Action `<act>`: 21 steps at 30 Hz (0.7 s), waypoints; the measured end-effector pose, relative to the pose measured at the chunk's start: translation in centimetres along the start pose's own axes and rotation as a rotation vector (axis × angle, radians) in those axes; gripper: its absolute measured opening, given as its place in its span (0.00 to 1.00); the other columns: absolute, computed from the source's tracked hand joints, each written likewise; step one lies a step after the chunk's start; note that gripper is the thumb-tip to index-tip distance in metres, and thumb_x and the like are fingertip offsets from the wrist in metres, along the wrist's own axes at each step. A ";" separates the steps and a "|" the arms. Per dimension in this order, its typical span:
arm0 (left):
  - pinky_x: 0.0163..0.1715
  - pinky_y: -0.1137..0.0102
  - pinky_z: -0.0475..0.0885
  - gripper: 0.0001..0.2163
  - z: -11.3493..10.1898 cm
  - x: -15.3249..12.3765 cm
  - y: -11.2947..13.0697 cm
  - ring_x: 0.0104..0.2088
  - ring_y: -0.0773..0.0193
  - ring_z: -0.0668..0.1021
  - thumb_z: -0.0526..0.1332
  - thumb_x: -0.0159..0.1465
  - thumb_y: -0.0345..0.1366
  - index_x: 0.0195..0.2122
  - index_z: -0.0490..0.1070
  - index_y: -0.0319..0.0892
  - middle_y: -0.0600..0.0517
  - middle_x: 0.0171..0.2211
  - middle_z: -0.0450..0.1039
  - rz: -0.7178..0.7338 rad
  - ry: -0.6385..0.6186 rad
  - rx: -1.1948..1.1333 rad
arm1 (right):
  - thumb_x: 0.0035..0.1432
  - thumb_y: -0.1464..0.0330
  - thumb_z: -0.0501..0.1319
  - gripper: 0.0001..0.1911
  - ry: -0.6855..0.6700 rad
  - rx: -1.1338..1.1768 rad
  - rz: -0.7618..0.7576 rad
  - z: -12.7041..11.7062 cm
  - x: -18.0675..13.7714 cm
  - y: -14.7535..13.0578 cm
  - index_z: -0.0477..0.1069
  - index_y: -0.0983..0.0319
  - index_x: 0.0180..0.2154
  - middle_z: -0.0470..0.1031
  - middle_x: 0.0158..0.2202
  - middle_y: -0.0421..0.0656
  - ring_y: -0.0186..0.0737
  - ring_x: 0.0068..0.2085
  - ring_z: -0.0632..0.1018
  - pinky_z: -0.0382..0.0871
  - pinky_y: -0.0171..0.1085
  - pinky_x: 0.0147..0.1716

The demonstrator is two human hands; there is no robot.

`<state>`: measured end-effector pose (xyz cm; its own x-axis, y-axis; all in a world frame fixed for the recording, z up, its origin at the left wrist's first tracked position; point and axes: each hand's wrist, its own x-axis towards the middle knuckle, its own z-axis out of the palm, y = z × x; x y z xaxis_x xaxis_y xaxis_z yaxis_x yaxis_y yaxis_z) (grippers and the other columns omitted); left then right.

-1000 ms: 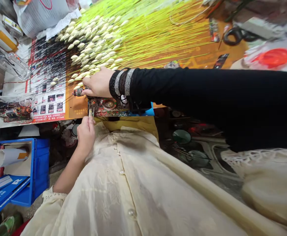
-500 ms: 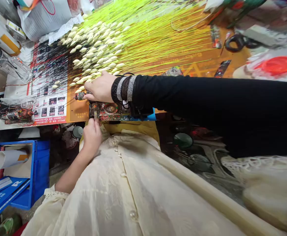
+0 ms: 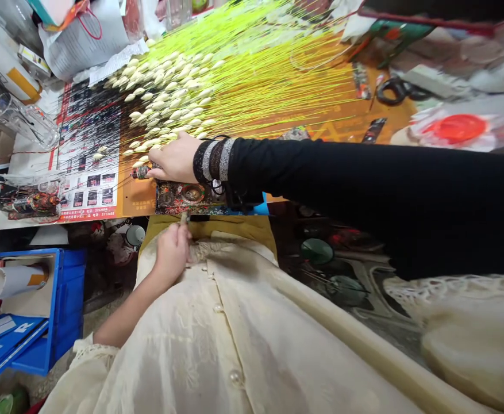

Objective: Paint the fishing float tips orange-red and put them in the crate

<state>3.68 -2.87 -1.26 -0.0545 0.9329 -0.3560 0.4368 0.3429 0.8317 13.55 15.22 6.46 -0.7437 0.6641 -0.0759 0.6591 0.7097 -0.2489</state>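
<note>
A small cylinder banded in dark and gold [image 3: 140, 172] sticks out from the fingertips of the right grip [image 3: 174, 160], which is clenched on its end. The black sleeve [image 3: 320, 190] and a stack of patterned bracelets lie behind that grip. Thin dark threads run from around the cylinder across the surface, though where they start is too small to tell.

Just below the right grip lies a strip of patterned, multicoloured brocade [image 3: 185, 195], on the near edge of the surface. Below that strip, the left grip [image 3: 172, 253] is closed on a small flat sliver [image 3: 185, 217], too small to identify, above the yellow cloth of the lap [image 3: 234, 227].

Just above the right grip, a dense mass of cream buds [image 3: 161, 95] on long yellow-green stems [image 3: 277, 75] fans out across the surface. An orange and black printed sheet [image 3: 90, 149] lies beyond the cylinder's free end. Farther off that way stands a glass tumbler [image 3: 21, 121] on its side, and below it a blue plastic crate [image 3: 64, 305] holds a paper roll [image 3: 12, 282]. Well past the right grip lie black-handled scissors [image 3: 392, 92].
</note>
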 end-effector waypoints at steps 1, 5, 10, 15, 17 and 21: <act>0.20 0.74 0.62 0.17 -0.5 -0.1 -0.5 0.13 0.69 0.68 0.48 0.69 0.50 0.28 0.62 0.45 0.62 0.11 0.59 0.037 0.044 0.063 | 0.69 0.52 0.43 0.29 -0.001 -0.001 -0.004 0.0 0.0 0.0 0.63 0.71 0.52 0.75 0.47 0.57 0.49 0.45 0.74 0.54 0.50 0.50; 0.24 0.74 0.62 0.15 -2.7 -0.3 -2.3 0.17 0.70 0.69 0.48 0.70 0.48 0.30 0.63 0.45 0.61 0.14 0.63 0.116 0.116 0.196 | 0.69 0.52 0.43 0.28 0.012 -0.040 -0.001 0.2 0.0 0.0 0.63 0.70 0.52 0.76 0.47 0.57 0.50 0.44 0.74 0.54 0.48 0.47; 0.30 0.74 0.64 0.11 -3.8 0.3 -3.0 0.25 0.70 0.73 0.49 0.70 0.42 0.34 0.65 0.45 0.57 0.24 0.71 0.284 0.119 0.319 | 0.69 0.51 0.43 0.28 0.023 -0.056 -0.002 0.3 0.0 0.0 0.63 0.68 0.52 0.76 0.46 0.56 0.48 0.43 0.74 0.53 0.47 0.46; 0.32 0.75 0.65 0.09 -4.7 0.9 -3.1 0.28 0.69 0.73 0.51 0.70 0.40 0.36 0.68 0.45 0.56 0.28 0.71 0.521 0.044 0.370 | 0.69 0.52 0.43 0.27 0.014 -0.048 -0.003 0.3 0.0 0.1 0.64 0.67 0.51 0.77 0.45 0.54 0.48 0.42 0.74 0.53 0.47 0.46; 0.32 0.74 0.65 0.09 -4.8 1.5 -2.8 0.30 0.69 0.74 0.54 0.69 0.41 0.35 0.69 0.44 0.54 0.29 0.72 0.583 0.160 0.376 | 0.69 0.52 0.43 0.26 0.019 -0.047 -0.004 0.3 0.0 0.0 0.64 0.67 0.51 0.77 0.46 0.54 0.49 0.43 0.75 0.53 0.46 0.46; 0.29 0.73 0.63 0.09 -4.1 3.4 -1.5 0.27 0.68 0.73 0.58 0.67 0.42 0.40 0.71 0.42 0.56 0.25 0.69 0.592 0.401 0.457 | 0.69 0.52 0.43 0.27 0.000 -0.067 0.018 0.1 0.1 -0.2 0.64 0.66 0.52 0.76 0.47 0.55 0.51 0.45 0.75 0.53 0.45 0.46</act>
<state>-0.83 0.21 -1.97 0.0210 0.9424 0.3338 0.8086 -0.2123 0.5486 13.36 15.11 6.45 -0.7319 0.6767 -0.0801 0.6782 0.7119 -0.1826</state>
